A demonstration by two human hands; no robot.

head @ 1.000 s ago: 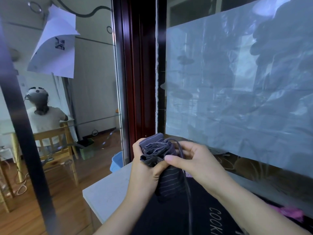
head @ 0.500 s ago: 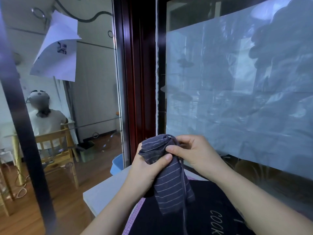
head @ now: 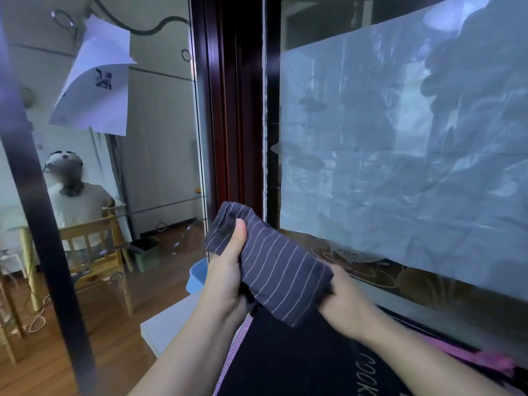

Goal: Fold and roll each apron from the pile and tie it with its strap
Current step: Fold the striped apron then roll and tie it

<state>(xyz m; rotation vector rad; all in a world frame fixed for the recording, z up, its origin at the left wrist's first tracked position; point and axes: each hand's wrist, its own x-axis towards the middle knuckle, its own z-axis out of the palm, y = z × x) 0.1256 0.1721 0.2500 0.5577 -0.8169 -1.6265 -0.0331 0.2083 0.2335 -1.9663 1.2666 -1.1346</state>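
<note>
The striped apron roll (head: 274, 270) is held above the bench (head: 168, 327), the left hand (head: 225, 281) curled round its far end and the right hand (head: 345, 307) round its near end; any slackened grip could unwind it, since no strap tie is visible.

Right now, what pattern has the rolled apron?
Dark grey, thin pale stripes on rolled apron; head view.

Pale table (head: 167, 331) corner, bearing a black apron (head: 288, 364) with white lettering, a pink-checked cloth (head: 235, 345) edge under it, and magenta fabric (head: 483, 360) far right.
</note>
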